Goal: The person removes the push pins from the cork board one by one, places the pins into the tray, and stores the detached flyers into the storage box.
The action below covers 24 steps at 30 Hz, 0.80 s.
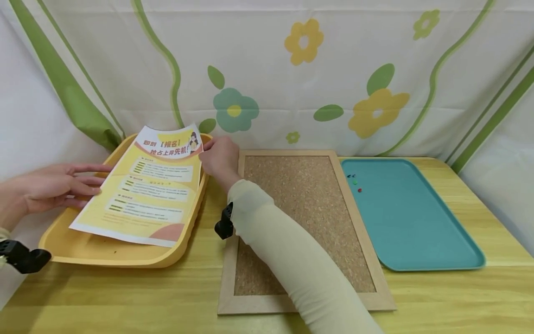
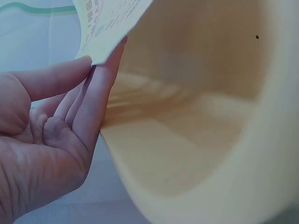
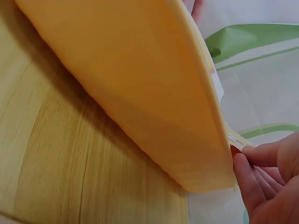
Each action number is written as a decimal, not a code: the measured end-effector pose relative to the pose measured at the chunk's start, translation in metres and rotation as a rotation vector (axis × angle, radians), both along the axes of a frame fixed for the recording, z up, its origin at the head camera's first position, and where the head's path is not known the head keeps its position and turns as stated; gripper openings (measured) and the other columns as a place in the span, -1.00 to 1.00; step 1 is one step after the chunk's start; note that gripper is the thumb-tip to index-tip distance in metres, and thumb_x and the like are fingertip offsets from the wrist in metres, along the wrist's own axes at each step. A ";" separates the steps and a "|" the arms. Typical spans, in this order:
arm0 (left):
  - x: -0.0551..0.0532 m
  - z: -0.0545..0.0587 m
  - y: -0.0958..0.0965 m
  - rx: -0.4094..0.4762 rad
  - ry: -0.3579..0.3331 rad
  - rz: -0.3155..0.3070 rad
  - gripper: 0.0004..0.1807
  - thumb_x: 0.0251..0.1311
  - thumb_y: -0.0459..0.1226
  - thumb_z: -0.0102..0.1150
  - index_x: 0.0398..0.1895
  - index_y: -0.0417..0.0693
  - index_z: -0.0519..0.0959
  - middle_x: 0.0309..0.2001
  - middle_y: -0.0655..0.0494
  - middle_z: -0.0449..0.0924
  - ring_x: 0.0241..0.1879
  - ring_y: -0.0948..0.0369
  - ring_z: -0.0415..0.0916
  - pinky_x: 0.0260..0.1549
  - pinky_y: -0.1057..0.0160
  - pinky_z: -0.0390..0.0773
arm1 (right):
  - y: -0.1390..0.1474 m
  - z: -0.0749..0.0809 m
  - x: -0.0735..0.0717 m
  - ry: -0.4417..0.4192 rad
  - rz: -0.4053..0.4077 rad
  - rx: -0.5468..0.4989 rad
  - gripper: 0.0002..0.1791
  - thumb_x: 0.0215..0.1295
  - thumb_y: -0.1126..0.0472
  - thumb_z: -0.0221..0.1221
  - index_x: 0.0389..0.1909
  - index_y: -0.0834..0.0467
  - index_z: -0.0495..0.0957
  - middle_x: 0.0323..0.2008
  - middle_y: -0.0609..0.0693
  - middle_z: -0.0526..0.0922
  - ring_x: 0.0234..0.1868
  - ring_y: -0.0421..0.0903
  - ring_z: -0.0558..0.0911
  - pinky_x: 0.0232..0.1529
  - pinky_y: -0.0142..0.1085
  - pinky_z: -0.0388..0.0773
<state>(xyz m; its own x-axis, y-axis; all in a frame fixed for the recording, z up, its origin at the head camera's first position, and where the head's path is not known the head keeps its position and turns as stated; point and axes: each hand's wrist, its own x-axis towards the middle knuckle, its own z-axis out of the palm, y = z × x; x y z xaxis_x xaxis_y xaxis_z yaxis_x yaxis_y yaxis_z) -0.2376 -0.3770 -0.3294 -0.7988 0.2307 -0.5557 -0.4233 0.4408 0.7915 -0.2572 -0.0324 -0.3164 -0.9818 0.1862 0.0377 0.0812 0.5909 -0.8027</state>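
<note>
A yellow-and-white printed flyer point(image 1: 154, 185) slants over the yellow plastic bin point(image 1: 167, 260), its upper end rising past the far rim. My left hand point(image 1: 54, 188) is at the flyer's left edge; in the left wrist view, its thumb and index finger pinch a corner of the flyer point(image 2: 112, 25). By the bin's far right corner, my right hand point(image 1: 221, 160) pinches the flyer's right edge near the top. The right wrist view has the right hand point(image 3: 271, 179) just beyond the bin's outer wall point(image 3: 131, 93), with most of the flyer hidden behind that wall.
A wood-framed cork board point(image 1: 300, 195) lies right of the bin, under my right forearm. Beyond it sits a teal tray point(image 1: 421, 218) holding several small pieces, including a green one point(image 1: 355, 182) and a red one point(image 1: 360, 190). A flowered curtain point(image 1: 267, 60) hangs behind the table.
</note>
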 end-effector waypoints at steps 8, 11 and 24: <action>0.003 0.004 0.004 -0.017 0.007 -0.031 -0.33 0.56 -0.40 0.06 -0.20 0.92 0.53 -0.11 0.49 0.72 -0.12 0.35 0.74 -0.19 0.27 0.78 | -0.002 -0.001 0.002 0.060 0.041 0.133 -0.92 0.41 0.20 0.35 -0.19 0.04 0.81 -0.20 -0.13 0.83 -0.25 -0.23 0.67 -0.36 -0.44 0.61; 0.001 0.003 0.005 -0.019 0.018 -0.058 -0.41 0.58 -0.36 0.05 -0.08 0.86 0.51 -0.07 0.53 0.71 -0.06 0.39 0.72 -0.10 0.26 0.78 | -0.002 -0.001 0.003 0.068 0.045 0.147 -0.91 0.43 0.20 0.35 -0.15 0.05 0.81 -0.18 -0.12 0.83 -0.24 -0.23 0.67 -0.32 -0.44 0.64; 0.000 0.001 0.017 -0.008 0.073 -0.131 -0.17 0.65 -0.38 -0.09 0.65 -0.51 -0.35 0.10 0.53 0.61 0.04 0.58 0.63 0.14 0.29 0.70 | 0.002 0.002 0.003 0.085 0.159 0.273 -0.92 0.38 0.26 0.35 -0.22 0.07 0.80 -0.25 -0.11 0.82 -0.32 -0.22 0.63 -0.42 -0.47 0.46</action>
